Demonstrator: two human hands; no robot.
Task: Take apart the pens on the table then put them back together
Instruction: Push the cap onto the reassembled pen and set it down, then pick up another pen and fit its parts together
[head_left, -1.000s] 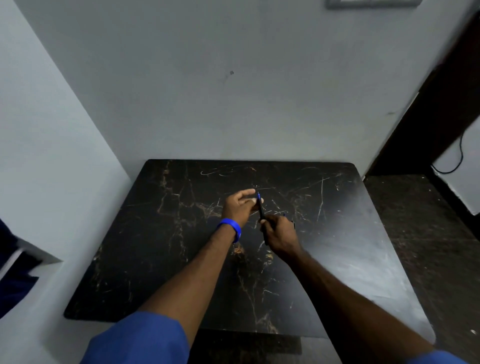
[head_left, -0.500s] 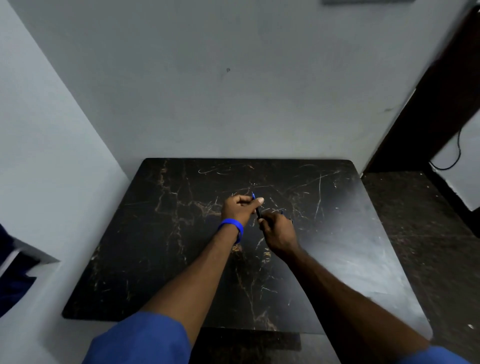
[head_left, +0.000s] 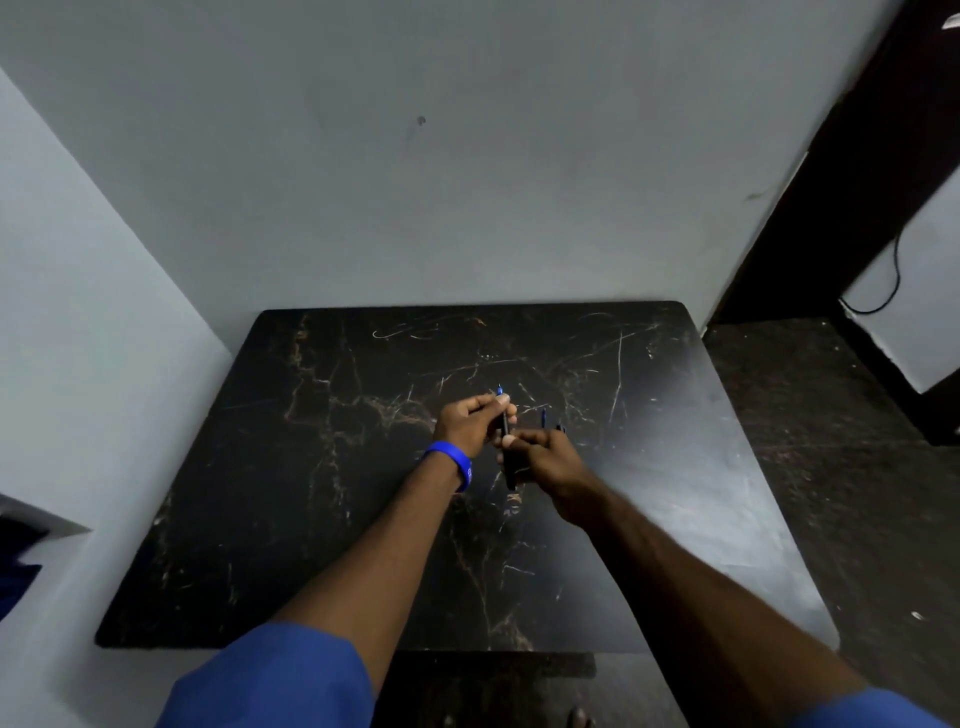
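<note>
Both hands meet over the middle of the dark marbled surface (head_left: 322, 519), working on one dark pen (head_left: 505, 423) held in the air between them. The left hand (head_left: 470, 423), with a blue wristband (head_left: 451, 463), has its grip clamped on the upper part of the pen, thumb and forefinger pinching just below the blue tip (head_left: 500, 391) that pokes out above them. The right hand (head_left: 545, 460) has its grip closed around the lower part of the barrel, whose dark end shows below the fist. It looks like the step in hand is either pulling or twisting the two halves of this pen apart, or pressing them back together; the frame alone does not settle which. The next move seems to call for a steady counter-hold: one hand fixing its half while the other turns or slides along the pen's axis, kept straight so that nothing bends. Just beyond the right hand, small dark pieces with a touch of blue (head_left: 543, 417) stand out against the surface; they may be other pens or loose parts, but they are too small and too dark to name. The seam of the pen is hidden behind the fingers, and the dark barrel nearly vanishes against the surface.
</note>
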